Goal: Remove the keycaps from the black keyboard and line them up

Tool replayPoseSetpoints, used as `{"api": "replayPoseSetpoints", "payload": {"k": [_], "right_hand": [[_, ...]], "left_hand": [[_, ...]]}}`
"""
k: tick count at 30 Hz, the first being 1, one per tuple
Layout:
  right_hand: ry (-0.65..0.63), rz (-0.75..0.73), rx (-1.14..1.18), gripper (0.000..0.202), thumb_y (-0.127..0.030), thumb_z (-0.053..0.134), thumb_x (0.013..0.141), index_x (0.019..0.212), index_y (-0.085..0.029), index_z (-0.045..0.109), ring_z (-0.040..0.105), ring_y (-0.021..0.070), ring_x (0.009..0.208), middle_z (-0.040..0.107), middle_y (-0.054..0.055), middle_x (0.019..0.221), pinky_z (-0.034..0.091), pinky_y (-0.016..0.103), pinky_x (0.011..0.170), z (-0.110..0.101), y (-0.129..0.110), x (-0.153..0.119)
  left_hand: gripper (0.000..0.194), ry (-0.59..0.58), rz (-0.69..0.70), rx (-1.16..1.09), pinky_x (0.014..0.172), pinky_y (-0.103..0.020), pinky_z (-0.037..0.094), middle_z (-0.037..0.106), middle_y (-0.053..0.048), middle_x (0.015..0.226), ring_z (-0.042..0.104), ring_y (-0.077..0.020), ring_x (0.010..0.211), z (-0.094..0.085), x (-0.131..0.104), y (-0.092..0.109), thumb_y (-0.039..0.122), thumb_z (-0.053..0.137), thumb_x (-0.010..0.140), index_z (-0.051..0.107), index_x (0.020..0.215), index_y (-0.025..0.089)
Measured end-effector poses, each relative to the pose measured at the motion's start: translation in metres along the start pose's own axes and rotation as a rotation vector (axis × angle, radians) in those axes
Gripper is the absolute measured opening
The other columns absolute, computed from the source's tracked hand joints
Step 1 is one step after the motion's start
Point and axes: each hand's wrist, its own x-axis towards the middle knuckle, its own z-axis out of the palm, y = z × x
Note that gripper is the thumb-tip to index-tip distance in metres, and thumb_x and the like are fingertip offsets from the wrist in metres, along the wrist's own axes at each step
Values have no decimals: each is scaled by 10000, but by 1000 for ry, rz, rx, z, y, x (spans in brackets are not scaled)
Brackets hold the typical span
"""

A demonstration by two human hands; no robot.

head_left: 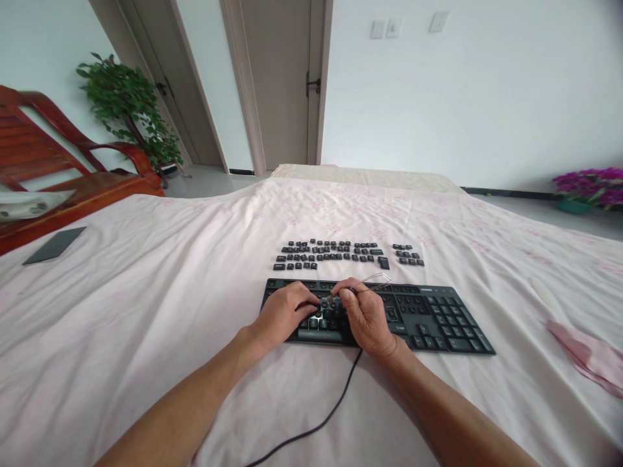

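A black computer keyboard (457, 318) lies across the cloth. Its upper left part shows bare key sockets, while the number pad and bottom rows carry caps. My right hand (365, 318) is closed round a wire keycap puller (381, 280), whose thin metal loops stick out to the right above the board. Its index finger bends down to the key area. Over the left half of the keyboard, my left hand (287, 311) has thumb and index finger close together at the keys; what lies between them is too small to make out. Loose black keycaps (333, 257) lie in rows behind the keyboard.
A black cable (326, 420) runs from the keyboard toward me over the pale pink floral cloth (195, 311). A dark flat slab (54, 246) lies at the left, a pink cloth (586, 357) at the right. Beyond stand a wooden chair (73, 149) and a leafy plant (126, 107).
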Motion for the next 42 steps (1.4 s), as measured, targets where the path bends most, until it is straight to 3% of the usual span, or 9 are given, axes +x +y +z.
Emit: {"api": "replayPoseSetpoints", "payload": {"k": [6,11,17,24,32,42], "right_hand": [[20,10,12,320,-348,378,978,907,-182,641,601,174,698,601,18,680,441,266,649,0,1,-1],[26,-25,12,313,-337,381,979,905,-181,642,601,168,711,620,28,735,446,272,689,0,3,0],[48,-9,11,312,-339,380,976,897,-183,638,600,171,697,609,20,693,452,270,669,-1,2,-1],[52,2,24,310,-344,382,975,904,-185,639,603,175,696,600,14,669,448,269,652,-1,3,-1],[50,12,25,323,-342,382,974,902,-173,648,605,174,699,605,20,689,447,271,666,-1,1,0],[55,15,51,331,-339,380,978,906,-165,652,595,164,695,620,29,726,430,263,655,-2,2,0]], "left_hand": [[117,148,-19,274,832,-307,474,676,-27,945,617,-177,895,-3,-1,-4,196,572,878,663,948,220],[82,106,5,485,795,-325,454,675,-30,913,601,-194,860,-6,1,0,236,612,859,668,915,218],[83,61,-54,295,795,-294,468,678,2,897,616,-176,859,-14,2,1,260,688,797,683,877,239],[230,-76,-36,114,762,-257,485,659,2,937,620,-145,820,-25,12,-9,167,668,788,703,999,252],[109,-110,-67,140,708,-253,464,630,-4,868,597,-135,747,-22,18,-13,187,668,789,707,886,215],[86,-107,-25,296,764,-270,460,610,-19,949,598,-164,861,-22,12,0,201,588,862,646,924,201]]}}
